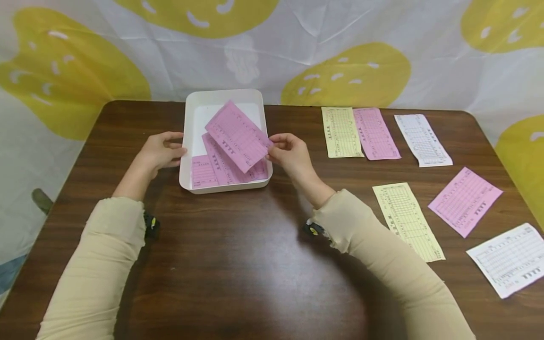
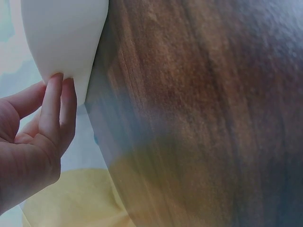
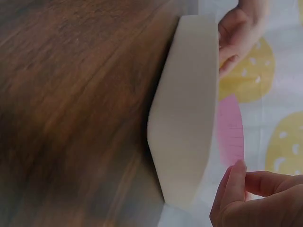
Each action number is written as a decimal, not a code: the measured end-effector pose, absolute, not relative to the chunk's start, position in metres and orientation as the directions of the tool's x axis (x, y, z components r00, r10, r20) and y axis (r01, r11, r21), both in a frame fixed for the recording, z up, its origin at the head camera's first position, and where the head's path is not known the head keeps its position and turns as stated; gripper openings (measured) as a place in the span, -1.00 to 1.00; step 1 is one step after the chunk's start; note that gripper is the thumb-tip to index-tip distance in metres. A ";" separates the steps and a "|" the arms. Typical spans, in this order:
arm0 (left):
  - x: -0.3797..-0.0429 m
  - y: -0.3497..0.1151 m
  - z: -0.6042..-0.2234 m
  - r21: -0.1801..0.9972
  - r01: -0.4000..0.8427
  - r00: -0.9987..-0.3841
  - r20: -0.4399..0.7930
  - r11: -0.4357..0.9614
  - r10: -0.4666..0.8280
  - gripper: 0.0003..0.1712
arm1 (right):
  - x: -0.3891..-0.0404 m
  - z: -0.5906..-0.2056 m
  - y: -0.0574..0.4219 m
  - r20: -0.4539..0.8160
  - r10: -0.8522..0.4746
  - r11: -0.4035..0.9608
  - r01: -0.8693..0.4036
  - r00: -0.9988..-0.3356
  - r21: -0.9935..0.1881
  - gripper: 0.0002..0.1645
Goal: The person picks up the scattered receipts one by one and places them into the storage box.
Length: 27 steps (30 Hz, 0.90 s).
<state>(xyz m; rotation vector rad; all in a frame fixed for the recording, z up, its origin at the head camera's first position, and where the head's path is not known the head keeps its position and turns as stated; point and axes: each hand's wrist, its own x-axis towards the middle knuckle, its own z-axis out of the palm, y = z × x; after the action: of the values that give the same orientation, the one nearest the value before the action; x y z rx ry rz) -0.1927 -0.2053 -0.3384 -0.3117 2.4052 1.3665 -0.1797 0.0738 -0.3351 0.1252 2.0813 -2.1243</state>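
A white tray (image 1: 226, 190) stands at the back left of the table, with several pink printed slips (image 1: 205, 171) lying in its near part. My right hand (image 1: 293, 156) pinches the right corner of another pink slip (image 1: 239, 134) between thumb and fingers, holding it tilted over the tray. In the right wrist view that slip (image 3: 230, 132) shows above the tray's rim. At the tray's left side, my left hand (image 1: 158, 150) holds the wall near the rim. Its fingers (image 2: 53, 104) touch the outer wall in the left wrist view, where the thumb tip is partly hidden.
On the right lie a yellow slip (image 1: 341, 132) and a pink slip (image 1: 376, 133) side by side, and a white slip (image 1: 423, 140). Nearer are a yellow slip (image 1: 409, 221), a pink slip (image 1: 465, 201) and a white slip (image 1: 510, 259). A patterned cloth (image 1: 297, 28) hangs behind the table.
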 end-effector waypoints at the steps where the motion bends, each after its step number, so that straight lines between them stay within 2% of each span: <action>1: -0.193 -0.206 -0.339 0.783 -0.358 -0.913 -0.407 0.509 -0.016 -0.33 | -0.180 -0.336 0.072 -0.176 -0.058 -0.008 0.177 -0.983 -0.984 -0.60; 17: -0.193 -0.205 -0.339 0.785 -0.350 -0.915 -0.403 0.511 -0.007 -0.33 | -0.181 -0.350 0.058 -0.103 -0.080 0.254 0.080 -0.991 -0.964 -0.61; 27: -0.194 -0.206 -0.341 0.785 -0.352 -0.916 -0.401 0.510 -0.015 -0.32 | -0.181 -0.346 0.060 -0.106 -0.124 0.309 0.063 -0.987 -0.949 -0.64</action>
<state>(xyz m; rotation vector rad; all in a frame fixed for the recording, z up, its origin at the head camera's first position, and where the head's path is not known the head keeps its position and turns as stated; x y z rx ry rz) -0.1937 -0.2057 -0.3407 -0.3060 2.4131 1.3687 -0.1807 0.0599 -0.3463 -0.0574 2.4087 -1.7575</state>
